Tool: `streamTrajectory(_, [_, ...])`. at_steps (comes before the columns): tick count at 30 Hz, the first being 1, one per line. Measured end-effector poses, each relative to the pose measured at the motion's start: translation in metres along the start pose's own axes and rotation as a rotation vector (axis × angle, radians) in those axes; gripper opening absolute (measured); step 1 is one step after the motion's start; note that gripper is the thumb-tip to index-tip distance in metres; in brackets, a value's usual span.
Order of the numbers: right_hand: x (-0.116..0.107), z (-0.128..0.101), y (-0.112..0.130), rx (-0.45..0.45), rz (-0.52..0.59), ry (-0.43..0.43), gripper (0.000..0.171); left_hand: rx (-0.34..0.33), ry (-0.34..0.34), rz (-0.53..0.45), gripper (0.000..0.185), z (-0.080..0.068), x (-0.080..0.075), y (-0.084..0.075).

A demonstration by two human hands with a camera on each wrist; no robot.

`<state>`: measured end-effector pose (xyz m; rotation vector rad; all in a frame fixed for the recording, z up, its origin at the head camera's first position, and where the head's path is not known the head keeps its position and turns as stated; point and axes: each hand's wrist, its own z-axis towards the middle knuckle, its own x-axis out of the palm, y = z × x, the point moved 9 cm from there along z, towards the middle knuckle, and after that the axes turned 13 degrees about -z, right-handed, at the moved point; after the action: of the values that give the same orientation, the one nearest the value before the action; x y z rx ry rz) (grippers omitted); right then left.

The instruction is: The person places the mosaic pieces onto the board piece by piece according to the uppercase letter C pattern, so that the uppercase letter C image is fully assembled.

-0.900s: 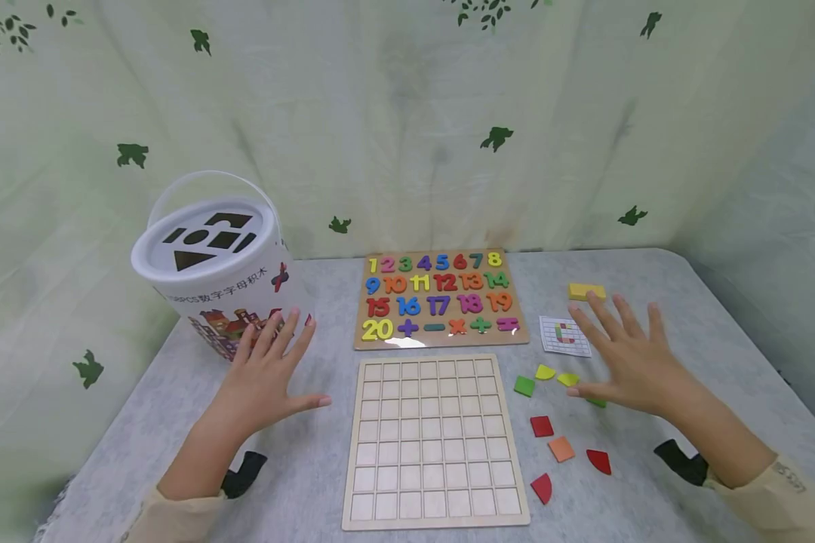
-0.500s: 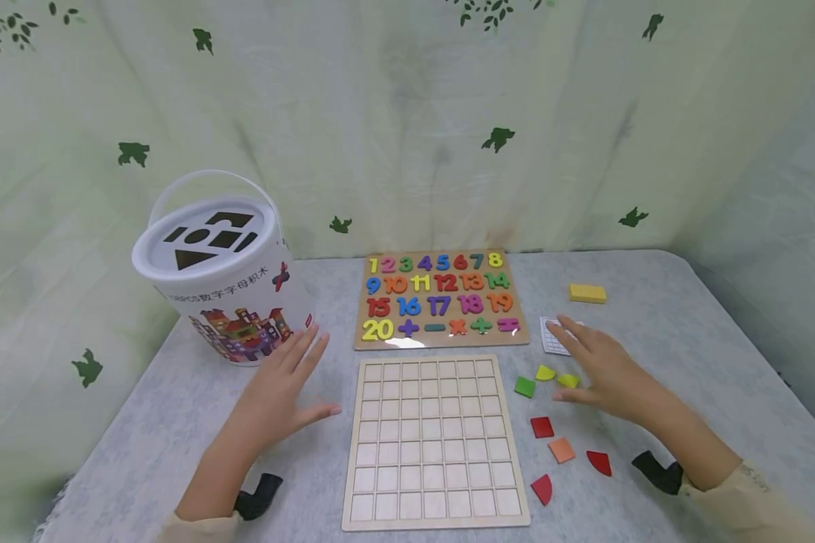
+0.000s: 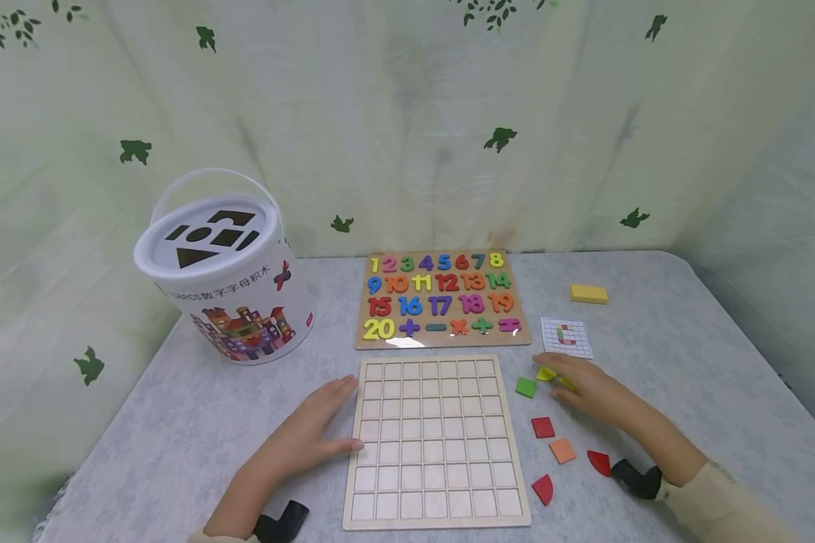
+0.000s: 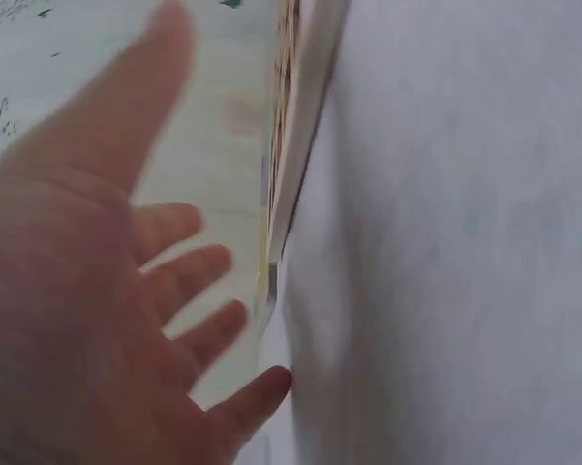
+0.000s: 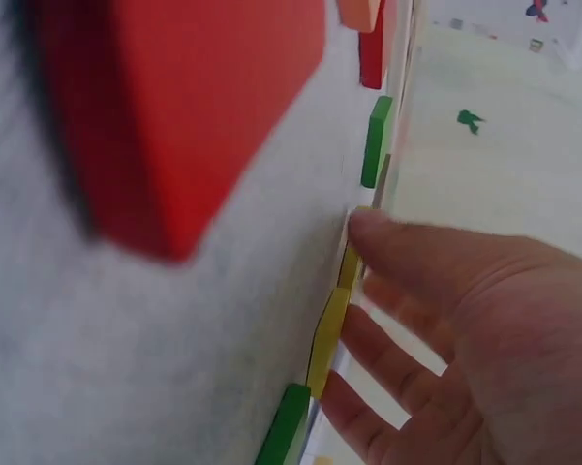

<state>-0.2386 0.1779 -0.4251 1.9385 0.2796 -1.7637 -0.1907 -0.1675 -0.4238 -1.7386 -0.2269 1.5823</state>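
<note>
Both forearms reached in from the near edge of the head view, the left from about 7 o'clock, the right from about 4 o'clock, each in a pale sleeve with a dark strap at the wrist. The left hand (image 3: 312, 431) lay flat, palm down, fingers straight and together pointing toward 1 o'clock, thumb spread toward 3 o'clock. The right hand (image 3: 587, 392) was held low, palm down, fingers loosely extended toward 10 o'clock and slightly spread in the right wrist view.
</note>
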Motion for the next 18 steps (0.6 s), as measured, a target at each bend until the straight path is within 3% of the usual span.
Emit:
streamTrajectory(5, [0.0, 0.001, 0.0, -0.033, -0.03, -0.032, 0.037, 0.001, 0.042, -0.078, 0.08, -0.002, 0.01, 0.008])
streamTrajectory(9, [-0.001, 0.002, -0.002, -0.004, -0.012, -0.023, 0.035, 0.041, 0.048, -0.109, 0.073, -0.002, 0.011, 0.008])
streamTrajectory(18, [0.002, 0.006, -0.007, 0.088, 0.002, 0.03, 0.032, 0.022, 0.057, -0.129, 0.071, 0.0, 0.015, 0.015])
